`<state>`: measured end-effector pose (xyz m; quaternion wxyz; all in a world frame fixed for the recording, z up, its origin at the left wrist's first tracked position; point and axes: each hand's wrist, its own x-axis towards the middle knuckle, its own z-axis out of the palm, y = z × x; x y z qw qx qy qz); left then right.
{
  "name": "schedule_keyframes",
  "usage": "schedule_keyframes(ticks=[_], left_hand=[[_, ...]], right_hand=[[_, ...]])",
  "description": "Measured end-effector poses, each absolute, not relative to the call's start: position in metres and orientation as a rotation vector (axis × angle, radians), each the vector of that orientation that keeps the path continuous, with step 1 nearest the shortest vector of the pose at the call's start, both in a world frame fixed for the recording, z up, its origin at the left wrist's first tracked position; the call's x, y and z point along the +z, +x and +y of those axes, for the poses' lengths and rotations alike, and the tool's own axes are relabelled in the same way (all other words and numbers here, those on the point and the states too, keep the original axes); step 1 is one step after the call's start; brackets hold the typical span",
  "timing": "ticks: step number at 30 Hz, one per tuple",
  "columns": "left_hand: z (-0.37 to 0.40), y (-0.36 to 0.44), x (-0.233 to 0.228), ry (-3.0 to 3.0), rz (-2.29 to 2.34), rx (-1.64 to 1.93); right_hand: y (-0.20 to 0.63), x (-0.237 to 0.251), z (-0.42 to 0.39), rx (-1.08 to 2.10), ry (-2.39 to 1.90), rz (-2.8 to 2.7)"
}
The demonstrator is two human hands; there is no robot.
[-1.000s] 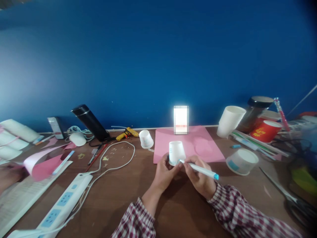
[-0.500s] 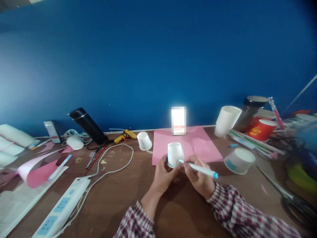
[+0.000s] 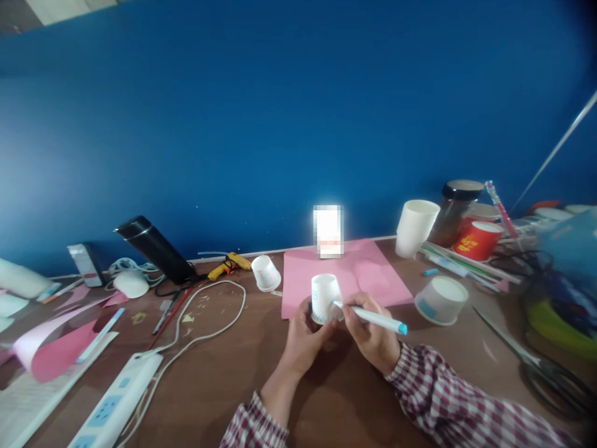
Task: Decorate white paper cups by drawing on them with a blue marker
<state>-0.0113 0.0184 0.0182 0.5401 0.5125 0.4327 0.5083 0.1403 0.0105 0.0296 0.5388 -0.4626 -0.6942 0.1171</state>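
Note:
A small white paper cup (image 3: 325, 295), upside down with blue marks on its side, is gripped low by my left hand (image 3: 305, 339). My right hand (image 3: 373, 330) is closed around a white marker (image 3: 379, 319) with a light blue end. The marker's tip meets the cup's side or lies very close to it. Behind the cup a pink sheet of paper (image 3: 298, 274) lies on the table. A second small paper cup (image 3: 265, 274) stands inverted to the left of the sheet. Right of my hands is a wider inverted paper tub (image 3: 442, 302) with a blue patch.
Scissors (image 3: 527, 358) lie at the right, near a blue marker cap (image 3: 431, 272). Tall white cups (image 3: 416, 229) and a red cup (image 3: 478, 241) stand behind. At left are a power strip (image 3: 119, 398), its cable, a yellow glue gun (image 3: 229, 266) and a black flask (image 3: 156, 249).
The camera view has turned slightly, so most things sit a little further left. My hands keep their hold on the cup and marker, with the tip still at the cup's side.

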Motion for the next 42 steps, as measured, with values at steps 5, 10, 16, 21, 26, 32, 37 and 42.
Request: schedule_keyframes(ticks=[5,10,16,21,26,32,37,42], left_hand=[[0.0195,-0.0128,0.0163,1.271,1.015,1.187],[0.0200,-0.0143,0.0154,1.301,1.009,1.159],[0.0193,-0.0146,0.0152,1.307,1.003,1.144],[0.0202,-0.0153,0.0147,1.335,1.011,1.134],[0.0198,-0.0162,0.0133,1.366,1.033,1.125],[0.0184,-0.0159,0.0176,1.386,1.054,1.117],[0.0185,-0.0150,0.0199,1.384,1.074,1.099],[0.0182,-0.0154,0.0207,1.405,1.086,1.083]], right_hand=[[0.1408,0.0291,0.0109,0.303,-1.088,-1.639],[0.1413,0.0286,0.0115,0.313,-1.081,-1.612],[0.1409,0.0274,0.0115,0.296,-1.093,-1.614],[0.1410,0.0283,0.0109,0.301,-1.090,-1.598],[0.1412,0.0283,0.0115,0.321,-1.087,-1.602],[0.1411,0.0293,0.0114,0.317,-1.096,-1.601],[0.1412,0.0305,0.0112,0.330,-1.097,-1.586],[0.1417,0.0291,0.0117,0.336,-1.115,-1.578]])
